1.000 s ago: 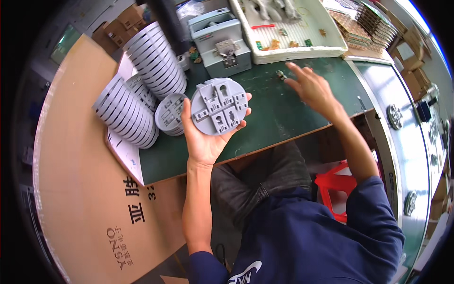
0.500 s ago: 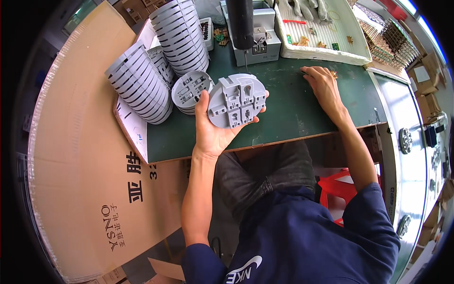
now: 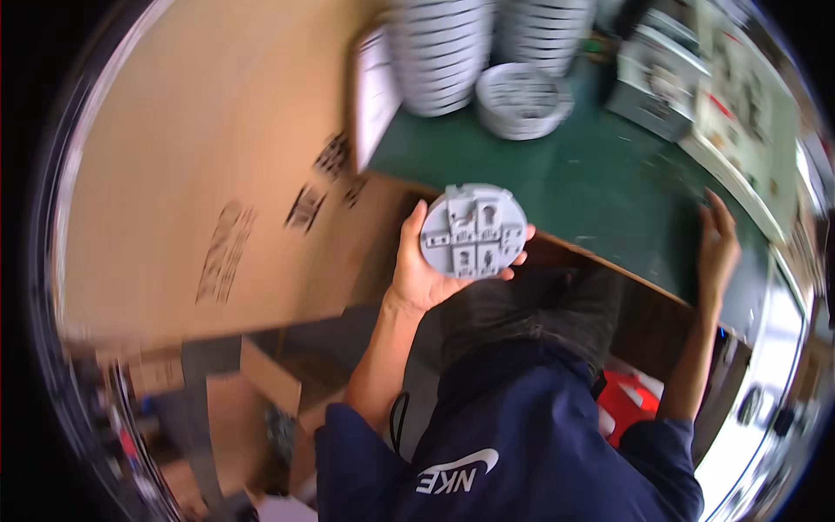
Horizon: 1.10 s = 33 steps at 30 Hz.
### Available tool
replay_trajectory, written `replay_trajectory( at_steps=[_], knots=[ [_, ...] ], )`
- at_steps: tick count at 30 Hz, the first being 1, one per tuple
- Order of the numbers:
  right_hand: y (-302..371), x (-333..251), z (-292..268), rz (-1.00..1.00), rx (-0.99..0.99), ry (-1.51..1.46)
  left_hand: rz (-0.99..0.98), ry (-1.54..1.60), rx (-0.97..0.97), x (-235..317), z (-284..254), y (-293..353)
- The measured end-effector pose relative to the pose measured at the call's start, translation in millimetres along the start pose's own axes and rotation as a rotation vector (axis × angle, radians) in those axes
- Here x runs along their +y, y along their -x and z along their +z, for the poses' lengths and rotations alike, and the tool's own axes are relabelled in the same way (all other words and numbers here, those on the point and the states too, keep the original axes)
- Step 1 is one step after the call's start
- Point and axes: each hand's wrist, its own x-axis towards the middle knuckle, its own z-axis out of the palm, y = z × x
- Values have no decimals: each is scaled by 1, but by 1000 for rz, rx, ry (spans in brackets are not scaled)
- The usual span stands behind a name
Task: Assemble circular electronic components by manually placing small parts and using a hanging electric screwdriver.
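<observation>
My left hand [image 3: 426, 274] is closed around a round grey plastic housing [image 3: 475, 231]. It is held in front of the green table's near edge, its moulded face of raised blocks, slots and holes turned up. My right hand [image 3: 718, 248] is over the right part of the green tabletop [image 3: 600, 187], close to the white tray. Its fingers are stretched out and slightly apart, with nothing visible in them, though the picture is blurred there.
Two tall stacks of grey round parts [image 3: 439, 56] rise at the far edge, with a short stack [image 3: 522, 100] before them. A grey metal machine [image 3: 658, 78] and a white tray [image 3: 739, 174] stand at the right. Large cardboard [image 3: 217, 174] fills the left; a red stool [image 3: 628, 396] is below.
The whole view has swung left, so the table and stacks appear farther right. My left hand has brought the housing from above the table to before its edge. My right hand's fingers have straightened.
</observation>
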Motion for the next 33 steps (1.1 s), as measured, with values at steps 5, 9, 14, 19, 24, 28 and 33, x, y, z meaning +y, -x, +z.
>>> replay_trajectory(
  at_steps=[5, 9, 14, 19, 24, 28, 33],
  knots=[
    [-2, 16, -2, -35, -37, -29, 511, 205, 405, -23, -55, 193],
    [-3, 11, 1, -98, -83, 45, 1358, -4, 709, -35, -56, 349],
    [-6, 17, 2, -147, -84, 66, 1971, 352, 347, -41, -51, 492],
    [-3, 15, -6, -217, -21, 80, 936, -37, 553, -33, -84, 371],
    [-1, 3, 7, -294, 11, 158, 376, -938, 368, 37, 14, 136],
    [3, -20, -4, -265, -50, 123, 450, -1699, 241, 75, 66, -46],
    [3, -26, -7, -310, -29, 116, 66, -2623, 212, 83, 68, -158]
  ],
)
